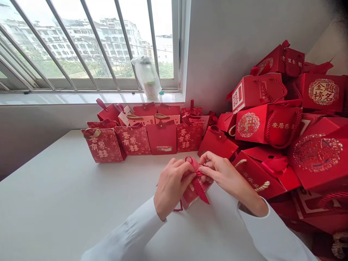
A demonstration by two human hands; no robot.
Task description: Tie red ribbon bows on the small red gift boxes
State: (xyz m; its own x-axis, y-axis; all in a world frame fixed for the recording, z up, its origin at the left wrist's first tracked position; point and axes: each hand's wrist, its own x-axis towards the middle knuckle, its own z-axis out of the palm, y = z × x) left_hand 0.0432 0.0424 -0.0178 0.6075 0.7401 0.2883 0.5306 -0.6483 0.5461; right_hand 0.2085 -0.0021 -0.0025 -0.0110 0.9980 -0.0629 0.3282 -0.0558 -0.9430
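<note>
Red ribbon is looped on top of a small red box, right between the two hands and partly hidden under them. The left hand is curled, and its thumb and fingers pinch the ribbon. The right hand is half closed and pinches the ribbon from the other side. The box is on the white table, away from its far edge. More red gift boxes stand in rows along that edge. A big pile of boxes is to the right.
</note>
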